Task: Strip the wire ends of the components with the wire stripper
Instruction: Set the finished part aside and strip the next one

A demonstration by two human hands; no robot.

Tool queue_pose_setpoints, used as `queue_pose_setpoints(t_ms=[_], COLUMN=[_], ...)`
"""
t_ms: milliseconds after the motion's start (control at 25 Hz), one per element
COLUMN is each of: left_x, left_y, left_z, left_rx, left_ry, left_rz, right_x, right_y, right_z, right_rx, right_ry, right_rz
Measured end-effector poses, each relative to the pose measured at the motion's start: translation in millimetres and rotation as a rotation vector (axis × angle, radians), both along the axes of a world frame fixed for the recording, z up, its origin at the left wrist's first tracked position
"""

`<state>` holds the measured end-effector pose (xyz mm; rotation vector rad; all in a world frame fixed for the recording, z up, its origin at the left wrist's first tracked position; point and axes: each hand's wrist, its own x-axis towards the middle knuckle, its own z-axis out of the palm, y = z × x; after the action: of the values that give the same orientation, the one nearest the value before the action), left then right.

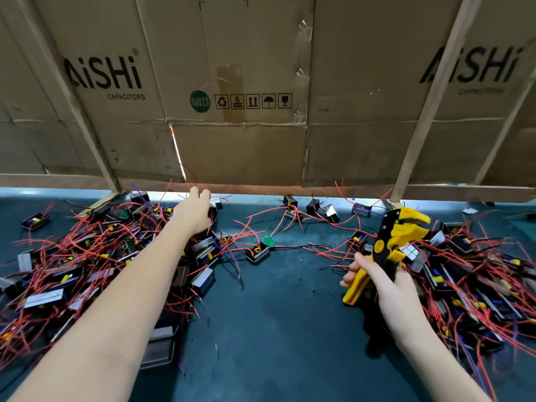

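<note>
Right now my right hand [377, 282] is closed around the handles of the yellow-and-black wire stripper [388, 248], head tipped up and jaws apart, parked near the right pile [475, 268] so it is ready the instant a wire arrives. My left hand [195, 211] reaches far across the left pile [87, 256] of red-wired components, fingers curled down among them; whether it has one pinched yet, I cannot tell. I keep the green mat [275, 314] between the heaps bare, probably as working room.
</note>
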<state>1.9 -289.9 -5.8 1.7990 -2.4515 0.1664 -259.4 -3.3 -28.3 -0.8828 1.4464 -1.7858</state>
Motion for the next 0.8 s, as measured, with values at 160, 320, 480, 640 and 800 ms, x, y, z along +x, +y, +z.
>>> queue_pose_setpoints(t_ms=[160, 320, 480, 640, 800], left_x=[-0.3, 0.6, 1.0, 6.5, 6.5], left_y=[-3.9, -4.9, 0.3, 5.9, 25.6], left_z=[-0.2, -2.5, -0.7, 3.1, 41.5], left_rx=[0.004, -0.028, -0.1, -0.134, -0.112], left_ry=[-0.107, -0.053, -0.136, 0.126, 0.987], left_rz=[-0.009, 0.07, -0.012, -0.066, -0.033], right_x=[-1.9, -2.1, -2.2, -1.4, -2.0], right_y=[-0.9, -1.9, -1.9, -0.5, -2.0], right_z=[-1.6, -3.7, -3.9, -2.4, -3.7], right_rx=[-0.015, -0.021, -0.017, -0.006, 0.001], right_ry=[0.007, 0.025, 0.036, 0.036, 0.067], right_rz=[-0.001, 0.005, 0.013, 0.01, 0.012])
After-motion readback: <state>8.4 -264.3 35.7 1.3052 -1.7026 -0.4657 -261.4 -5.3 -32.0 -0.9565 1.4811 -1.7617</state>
